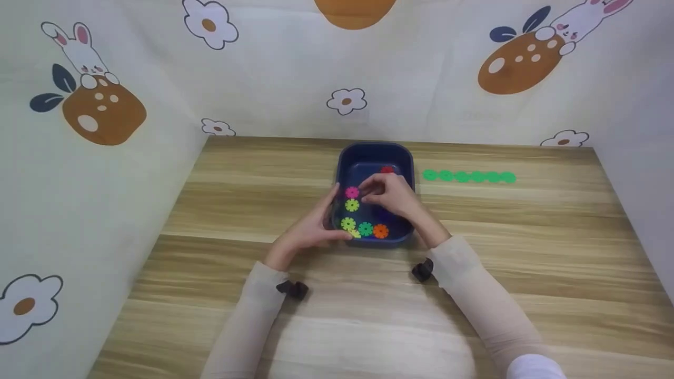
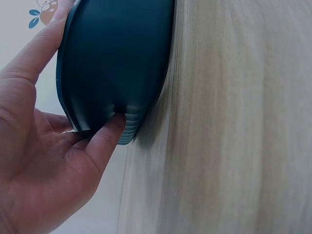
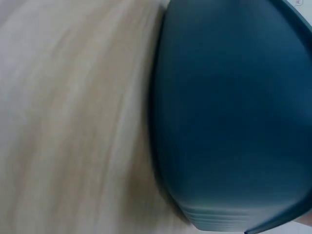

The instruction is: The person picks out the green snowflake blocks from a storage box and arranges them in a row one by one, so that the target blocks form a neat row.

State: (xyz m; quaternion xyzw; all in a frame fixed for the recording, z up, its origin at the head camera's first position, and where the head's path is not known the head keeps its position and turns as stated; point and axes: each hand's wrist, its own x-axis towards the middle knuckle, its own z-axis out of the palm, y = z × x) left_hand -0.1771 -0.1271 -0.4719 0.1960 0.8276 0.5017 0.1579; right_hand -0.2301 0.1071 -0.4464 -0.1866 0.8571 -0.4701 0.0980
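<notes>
A dark blue rectangular bin [image 1: 375, 151] holds small notched plastic discs. My left hand [image 1: 314, 223] grips the bin's near left corner, thumb along the front and fingers up the left side; the left wrist view shows the thumb pressing the bin's outer wall [image 2: 117, 58]. Inside the bin, my right hand [image 1: 392, 196] has its thumb and forefinger bent with a gap between them, beside a pink disc [image 1: 352, 192]. A yellow-green disc [image 1: 352, 205] lies just below that one. Only the bin's outside [image 3: 234, 107] fills the right wrist view.
At the bin's near end lie a green disc [image 1: 365, 228], an orange disc [image 1: 380, 231] and yellowish ones [image 1: 348, 223]. A red disc [image 1: 387, 170] shows beyond my right hand. On the wooden table [image 1: 210, 200], a row of joined green discs [image 1: 469, 176] lies right of the bin.
</notes>
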